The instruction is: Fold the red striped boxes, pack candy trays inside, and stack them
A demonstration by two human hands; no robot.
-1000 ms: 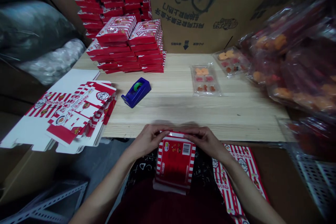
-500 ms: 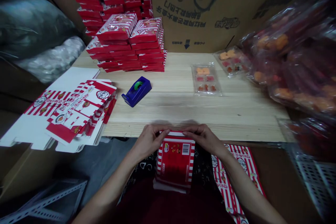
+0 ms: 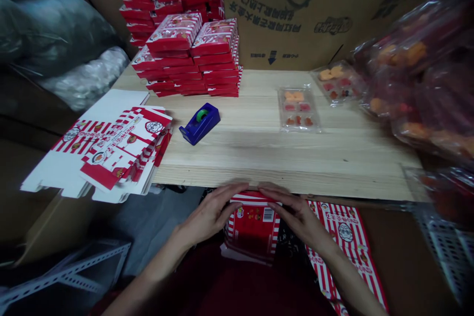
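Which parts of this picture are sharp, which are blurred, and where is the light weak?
Head view: the light is strongest on the wooden table, and the corners are dark; the tape dispenser and stacked boxes are fairly sharp; the bags of sweets at right are smeared; the left hand, right hand and the red box they touch are dimmer.

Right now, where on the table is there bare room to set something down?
Free: the pale wooden table between the blue tape dispenser and the clear plastic candy tray, down to its front edge near the left hand and right hand. Crowded: stacked red striped boxes back left, flat carton blanks left, bagged candy trays right.
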